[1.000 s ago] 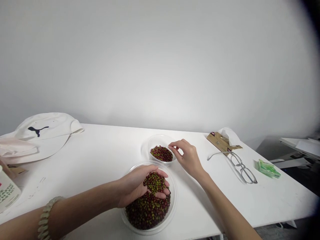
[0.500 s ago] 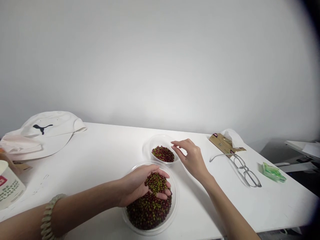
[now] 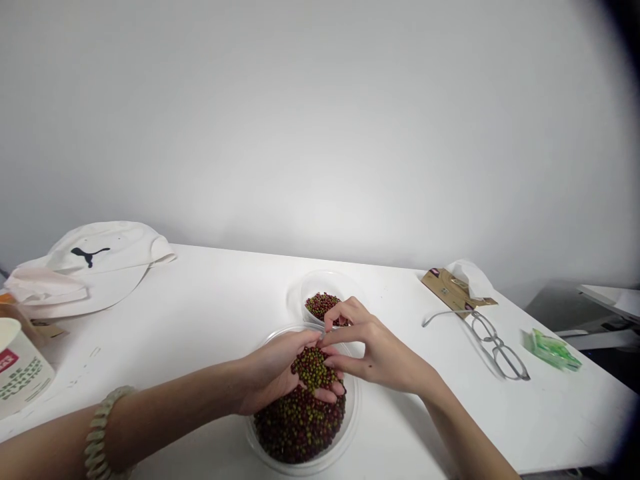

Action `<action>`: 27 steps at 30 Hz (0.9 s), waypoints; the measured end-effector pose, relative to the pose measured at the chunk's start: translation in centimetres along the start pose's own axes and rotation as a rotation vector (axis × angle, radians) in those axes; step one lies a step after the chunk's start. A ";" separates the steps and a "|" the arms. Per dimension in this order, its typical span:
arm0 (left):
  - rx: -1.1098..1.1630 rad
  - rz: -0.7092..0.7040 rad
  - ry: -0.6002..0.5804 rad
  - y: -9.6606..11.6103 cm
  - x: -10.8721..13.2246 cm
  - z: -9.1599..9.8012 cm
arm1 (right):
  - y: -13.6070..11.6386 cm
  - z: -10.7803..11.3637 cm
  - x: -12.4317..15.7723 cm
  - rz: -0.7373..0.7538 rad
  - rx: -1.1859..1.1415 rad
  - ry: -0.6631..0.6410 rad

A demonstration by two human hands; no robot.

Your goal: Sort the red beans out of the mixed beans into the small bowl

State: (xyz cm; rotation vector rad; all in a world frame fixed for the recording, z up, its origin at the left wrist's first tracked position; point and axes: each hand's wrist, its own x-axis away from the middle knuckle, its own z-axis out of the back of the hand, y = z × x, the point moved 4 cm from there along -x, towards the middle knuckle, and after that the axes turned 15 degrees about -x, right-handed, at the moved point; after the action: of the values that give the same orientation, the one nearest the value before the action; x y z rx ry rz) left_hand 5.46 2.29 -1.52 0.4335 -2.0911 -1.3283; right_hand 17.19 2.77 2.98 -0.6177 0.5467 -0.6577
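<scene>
My left hand (image 3: 273, 373) is cupped palm up, holding a heap of mixed red and green beans (image 3: 311, 368). Below it stands a larger clear round bowl (image 3: 350, 427), with many more of the same beans (image 3: 295, 430) in it. My right hand (image 3: 367, 343) reaches in from the right over the left palm. Its thumb and fingers are apart, with the tips at the edge of the held heap. Just beyond is a smaller clear bowl (image 3: 313, 280) with red and green beans (image 3: 321, 305), partly hidden by my right hand.
A white cap (image 3: 113, 250) and a paper cup (image 3: 23, 370) are on the left of the white table (image 3: 215, 300). To the right lie eyeglasses (image 3: 497, 343), a brown tissue pack (image 3: 445, 288) and a green plastic packet (image 3: 553, 350). A wall (image 3: 320, 133) rises behind.
My right hand has moved from the rim of the smaller bowl, left and toward me, to the beans in my left palm. Its fingers have spread from a near pinch. The left hand stays about where it was.
</scene>
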 end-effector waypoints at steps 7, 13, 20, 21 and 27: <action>-0.021 0.012 0.000 0.1 0.0 0.0 | 0.0 -0.2 -0.1 -0.012 0.024 0.023; -0.033 0.017 0.009 0.2 0.0 0.0 | 0.0 -0.3 0.1 -0.007 0.016 0.004; -0.020 0.008 -0.001 0.1 0.1 0.0 | -0.1 -0.3 0.0 0.009 0.002 -0.008; -0.019 0.008 -0.001 0.1 0.1 0.0 | -0.1 -0.3 0.0 0.011 -0.004 -0.010; 0.013 0.023 0.008 -0.3 0.2 0.3 | 0.4 0.4 0.0 0.018 -0.079 0.062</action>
State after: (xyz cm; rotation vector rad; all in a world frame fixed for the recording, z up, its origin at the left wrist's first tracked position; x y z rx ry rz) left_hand 5.12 2.25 -1.80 0.4187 -2.0926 -1.2990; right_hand 17.58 3.14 2.95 -0.6678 0.6374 -0.6422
